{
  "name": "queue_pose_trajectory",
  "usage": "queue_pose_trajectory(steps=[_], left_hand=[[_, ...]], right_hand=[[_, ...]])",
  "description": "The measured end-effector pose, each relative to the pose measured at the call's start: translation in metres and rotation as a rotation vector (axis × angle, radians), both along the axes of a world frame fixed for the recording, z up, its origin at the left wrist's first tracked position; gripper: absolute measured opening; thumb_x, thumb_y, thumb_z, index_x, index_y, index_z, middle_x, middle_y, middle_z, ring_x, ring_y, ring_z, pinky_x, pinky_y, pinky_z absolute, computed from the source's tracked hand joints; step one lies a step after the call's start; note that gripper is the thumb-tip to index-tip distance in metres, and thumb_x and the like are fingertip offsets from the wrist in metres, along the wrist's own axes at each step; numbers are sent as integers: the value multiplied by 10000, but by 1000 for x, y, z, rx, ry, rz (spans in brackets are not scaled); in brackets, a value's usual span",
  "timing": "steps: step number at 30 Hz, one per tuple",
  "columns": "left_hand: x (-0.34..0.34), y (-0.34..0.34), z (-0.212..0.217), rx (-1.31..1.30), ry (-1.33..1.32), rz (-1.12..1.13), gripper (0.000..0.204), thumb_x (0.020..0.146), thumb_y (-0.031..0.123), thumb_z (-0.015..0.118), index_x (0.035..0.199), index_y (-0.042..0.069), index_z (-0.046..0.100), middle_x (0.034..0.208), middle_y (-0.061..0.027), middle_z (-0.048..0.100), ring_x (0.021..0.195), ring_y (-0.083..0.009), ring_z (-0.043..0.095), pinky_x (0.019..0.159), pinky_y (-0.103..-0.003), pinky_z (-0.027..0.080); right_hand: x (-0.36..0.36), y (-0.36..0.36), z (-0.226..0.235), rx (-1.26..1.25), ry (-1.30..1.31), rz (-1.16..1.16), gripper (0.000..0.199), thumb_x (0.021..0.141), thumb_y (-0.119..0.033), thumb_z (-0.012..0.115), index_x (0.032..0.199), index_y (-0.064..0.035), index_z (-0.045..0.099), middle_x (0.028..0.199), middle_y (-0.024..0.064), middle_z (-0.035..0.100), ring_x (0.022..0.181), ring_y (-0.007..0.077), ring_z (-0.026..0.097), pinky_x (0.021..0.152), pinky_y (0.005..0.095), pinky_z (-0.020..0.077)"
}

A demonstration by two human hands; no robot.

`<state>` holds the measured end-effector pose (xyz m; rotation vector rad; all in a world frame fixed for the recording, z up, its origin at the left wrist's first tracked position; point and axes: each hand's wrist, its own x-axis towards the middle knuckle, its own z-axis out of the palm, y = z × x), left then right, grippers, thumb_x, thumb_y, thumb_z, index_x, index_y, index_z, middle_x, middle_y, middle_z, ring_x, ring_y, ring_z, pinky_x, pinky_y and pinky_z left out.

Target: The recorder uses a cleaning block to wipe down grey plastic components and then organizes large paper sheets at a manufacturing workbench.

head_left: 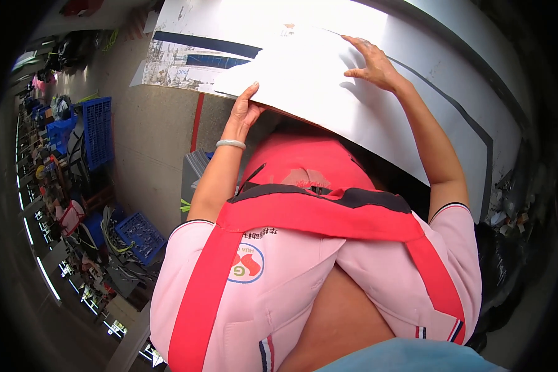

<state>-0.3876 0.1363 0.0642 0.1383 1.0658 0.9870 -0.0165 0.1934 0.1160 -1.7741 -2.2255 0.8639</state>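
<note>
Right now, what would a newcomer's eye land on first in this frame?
The big white sheet at top centre, with the left hand gripping its near edge and the right hand laid flat on top. Below it, the pink shirt with red straps fills the foreground. Blue crates stand on the floor at left.

Possibly printed white-blue sheet [186,62], upper left

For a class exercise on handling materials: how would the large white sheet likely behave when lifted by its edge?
The white sheet looks thin and wide, so it probably flexes. The left hand grips its near edge while the right hand presses flat on top, suggesting it needs steadying. Its smooth surface may be slippery.
</note>
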Motion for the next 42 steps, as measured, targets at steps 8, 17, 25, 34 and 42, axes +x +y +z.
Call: queue_pose_trajectory(steps=[8, 17, 25, 34, 42], left_hand=[[22, -18, 69, 167, 3, -75, 537, 873, 77, 767, 1350, 1, 532, 1269, -104, 625, 1153, -219, 614, 1054, -373, 491], [26, -38, 93, 237, 51, -110, 473, 833, 0, 782, 1266, 30, 594, 1166, -51, 642, 1059, -149, 628, 924, -280, 538], [26, -30, 78, 210, 47, -127, 497, 839, 14, 779, 1294, 42, 579, 1167, -50, 645, 1072, -165, 629, 957, -301, 528], [1, -13, 5, -26, 20, 89, 469, 898, 58, 714, 1335, 28, 548, 1305, -116, 616, 1207, -260, 600, 1039, -454, 505], [4, -18, -11, -166, -216, 56, 637, 865, 183, 784, 1428, 120, 491, 1451, -97, 528, 1377, -319, 450, 1145, -577, 368]], right_hand=[[-25, 101, -32, -361, 309, 17, 1319, 487, -643, 905, 1586, -282, 270, 1566, 287, 306, 1485, 456, 244, 1201, 622, 222], [-31, 130, 18, -822, 273, 248, 1326, 450, -585, 926, 1463, 88, 398, 1384, 262, 550, 1333, 351, 500, 1185, 396, 307], [10, 113, -7, -824, 124, 202, 1177, 515, -505, 943, 1439, 43, 460, 1347, 235, 587, 1303, 355, 521, 1160, 398, 328], [23, -9, -10, 267, 24, -250, 650, 875, -505, 725, 1427, -235, 514, 1480, 78, 484, 1410, 308, 376, 1197, 462, 303], [154, -243, -16, 582, -158, -1211, 494, 889, -393, 749, 1268, -112, 603, 1290, 118, 585, 1233, 316, 506, 1043, 457, 400]])
